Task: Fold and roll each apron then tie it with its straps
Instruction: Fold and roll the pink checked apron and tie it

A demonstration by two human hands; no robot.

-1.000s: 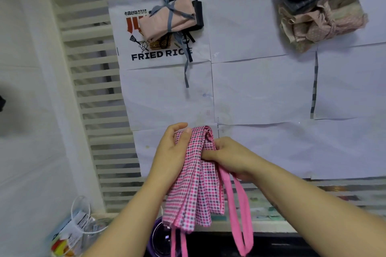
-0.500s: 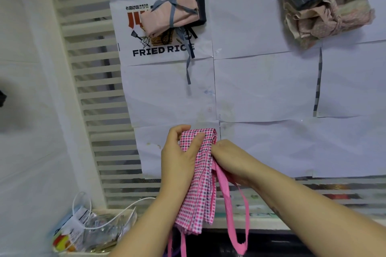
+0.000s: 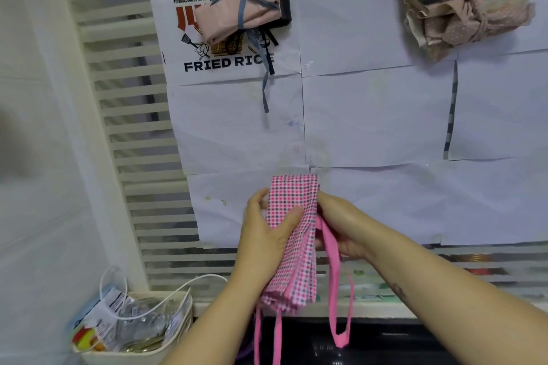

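one folded checked apron [image 3: 293, 270] is held upright: left grip [image 3: 264, 234] pinches its front, right grip [image 3: 347, 225] clasps its right edge; straps [image 3: 333, 290] hang below.

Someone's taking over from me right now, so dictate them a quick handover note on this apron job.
Left hand grips the pink checked apron, thumb across its front. Right hand holds its right edge, beside the pink strap loop.
The apron is held up, folded into a long strip, straps hanging.
Done: folding; one peach bundle hangs tied above.
Left: roll this strip and tie it. The cloth heap at upper right may need doing.
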